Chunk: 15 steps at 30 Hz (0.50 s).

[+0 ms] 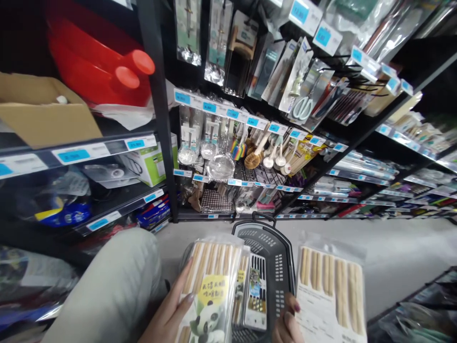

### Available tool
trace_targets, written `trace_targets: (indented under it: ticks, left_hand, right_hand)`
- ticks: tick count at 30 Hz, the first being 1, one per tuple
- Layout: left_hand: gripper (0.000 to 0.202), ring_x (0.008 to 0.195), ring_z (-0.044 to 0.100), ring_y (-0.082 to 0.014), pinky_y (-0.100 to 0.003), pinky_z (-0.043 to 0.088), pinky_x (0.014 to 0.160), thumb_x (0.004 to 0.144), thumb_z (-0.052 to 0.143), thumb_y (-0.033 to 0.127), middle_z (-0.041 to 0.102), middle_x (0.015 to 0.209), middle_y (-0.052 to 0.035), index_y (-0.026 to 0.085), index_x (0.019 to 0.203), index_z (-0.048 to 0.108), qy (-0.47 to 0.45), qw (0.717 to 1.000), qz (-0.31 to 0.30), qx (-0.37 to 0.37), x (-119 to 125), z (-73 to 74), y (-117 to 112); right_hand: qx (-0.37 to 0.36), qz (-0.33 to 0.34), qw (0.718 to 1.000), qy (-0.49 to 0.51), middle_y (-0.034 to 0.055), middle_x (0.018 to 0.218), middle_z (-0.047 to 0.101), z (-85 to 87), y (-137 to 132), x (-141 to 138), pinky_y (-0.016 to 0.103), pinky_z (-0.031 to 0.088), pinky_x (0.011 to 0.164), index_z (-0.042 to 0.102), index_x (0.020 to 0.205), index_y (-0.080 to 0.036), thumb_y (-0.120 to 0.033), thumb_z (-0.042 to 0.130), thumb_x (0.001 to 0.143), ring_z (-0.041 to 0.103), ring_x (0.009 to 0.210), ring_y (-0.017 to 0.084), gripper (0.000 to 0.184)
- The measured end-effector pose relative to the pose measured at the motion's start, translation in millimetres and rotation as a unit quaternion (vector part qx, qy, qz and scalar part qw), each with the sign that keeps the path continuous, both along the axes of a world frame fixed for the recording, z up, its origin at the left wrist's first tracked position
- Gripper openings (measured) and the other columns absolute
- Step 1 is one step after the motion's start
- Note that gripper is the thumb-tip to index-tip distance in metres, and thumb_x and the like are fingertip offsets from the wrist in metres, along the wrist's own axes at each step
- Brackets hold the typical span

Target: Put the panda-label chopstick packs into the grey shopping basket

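My left hand [169, 312] is at the bottom centre, fingers closed along the side of a clear pack of bamboo chopsticks with a panda label [210, 286]. More packs sit stacked behind it. My right hand [287, 324] grips the lower left edge of a second chopstick pack [332, 290], held with its back showing. Between both packs, on the floor, stands a black shopping basket [276, 247] holding another pack of dark chopsticks [257, 290].
My knee in light trousers [117, 286] is at the lower left. Black shelving [157, 109] with hanging kitchen utensils, brushes and blue price tags fills the view ahead. A cardboard box [39, 109] and red plastic tubs [96, 62] sit upper left. Grey floor [392, 252] stretches right.
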<state>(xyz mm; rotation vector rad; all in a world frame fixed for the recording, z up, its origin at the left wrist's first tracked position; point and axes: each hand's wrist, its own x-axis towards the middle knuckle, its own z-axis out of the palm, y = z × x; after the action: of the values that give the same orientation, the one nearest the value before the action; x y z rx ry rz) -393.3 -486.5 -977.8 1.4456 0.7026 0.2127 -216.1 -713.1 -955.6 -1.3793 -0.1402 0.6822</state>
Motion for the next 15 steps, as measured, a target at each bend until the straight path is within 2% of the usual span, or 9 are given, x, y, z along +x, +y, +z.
trace_targets:
  ticks: [4, 6, 7, 9, 10, 11, 13, 15]
  left_hand:
    - [0.078, 0.144, 0.002, -0.0186, -0.034, 0.002, 0.119, 0.089, 0.034, 0.062, 0.010, 0.157, -0.0055, 0.019, 0.150, 0.011, -0.020, 0.999, 0.025, 0.003, -2, -11.2, -3]
    - [0.076, 0.144, 0.000, -0.0223, -0.037, 0.004, 0.120, 0.090, 0.036, 0.062, 0.013, 0.157, -0.0052, 0.022, 0.150, 0.012, -0.020, 0.999, 0.021, -0.020, -4, -11.9, -4]
    - [0.077, 0.144, -0.001, -0.0237, -0.038, 0.004, 0.121, 0.089, 0.036, 0.062, 0.013, 0.157, -0.0046, 0.023, 0.150, 0.011, -0.018, 0.999, 0.020, -0.029, -4, -11.0, -4]
    - [0.081, 0.144, 0.003, -0.0264, -0.039, 0.003, 0.121, 0.088, 0.038, 0.064, 0.013, 0.157, -0.0049, 0.024, 0.151, 0.006, -0.014, 0.999, 0.022, -0.035, -5, -7.7, -4]
    - [0.082, 0.144, 0.007, -0.0273, -0.039, 0.003, 0.121, 0.088, 0.038, 0.064, 0.014, 0.157, -0.0055, 0.024, 0.151, 0.003, -0.009, 0.999, 0.026, -0.036, -5, -5.9, -3]
    - [0.084, 0.143, 0.011, -0.0277, -0.040, 0.003, 0.121, 0.088, 0.039, 0.064, 0.014, 0.157, -0.0064, 0.023, 0.151, 0.001, -0.003, 0.999, 0.030, -0.035, -5, -4.1, -3]
    - [0.085, 0.143, 0.014, -0.0263, -0.040, 0.003, 0.121, 0.088, 0.039, 0.065, 0.015, 0.156, -0.0074, 0.022, 0.151, -0.001, 0.007, 0.999, 0.033, -0.034, -5, -0.8, -4]
    - [0.084, 0.144, 0.007, -0.0226, -0.038, 0.003, 0.121, 0.089, 0.038, 0.064, 0.013, 0.157, -0.0059, 0.021, 0.151, 0.002, 0.006, 0.999, 0.037, -0.031, -3, 2.9, -5]
  right_hand:
    - [0.038, 0.009, 0.999, 0.014, -0.0129, 0.026, 0.008, -23.5, 4, 14, 0.022, 0.015, 0.028, 0.061, 0.076, -0.028, -0.090, 0.038, 0.063, 0.007, 0.018, 0.009, 0.067]
    - [-0.009, -0.013, 1.000, -0.019, -0.0135, 0.024, 0.008, -34.1, 1, 25, 0.024, 0.012, 0.026, 0.061, 0.080, -0.028, -0.096, 0.026, 0.058, 0.004, 0.016, 0.010, 0.079]
    - [-0.050, -0.034, 0.997, -0.047, -0.0120, 0.024, 0.015, -39.0, -2, 32, 0.026, 0.015, 0.025, 0.061, 0.082, -0.027, -0.096, 0.021, 0.058, 0.009, 0.016, 0.012, 0.083]
    - [-0.129, -0.092, 0.982, -0.104, -0.0046, 0.037, 0.044, -50.2, -7, 42, 0.029, 0.032, 0.032, 0.059, 0.089, -0.025, -0.092, 0.026, 0.064, 0.038, 0.026, 0.016, 0.078]
    - [-0.171, -0.122, 0.969, -0.133, 0.0002, 0.051, 0.057, -57.8, -10, 47, 0.030, 0.041, 0.041, 0.057, 0.093, -0.023, -0.086, 0.032, 0.069, 0.052, 0.040, 0.019, 0.071]
    - [-0.217, -0.136, 0.953, -0.160, 0.0045, 0.067, 0.065, -67.6, -11, 50, 0.031, 0.046, 0.052, 0.054, 0.097, -0.022, -0.079, 0.038, 0.074, 0.061, 0.056, 0.021, 0.063]
    - [-0.334, -0.097, 0.915, -0.205, 0.0098, 0.086, 0.068, -95.6, -11, 55, 0.032, 0.047, 0.066, 0.048, 0.103, -0.020, -0.063, 0.041, 0.082, 0.065, 0.075, 0.024, 0.048]
    - [-0.438, 0.008, 0.871, -0.222, 0.0102, 0.084, 0.068, -134.3, -9, 57, 0.032, 0.046, 0.067, 0.044, 0.102, -0.020, -0.050, 0.035, 0.088, 0.066, 0.076, 0.025, 0.035]
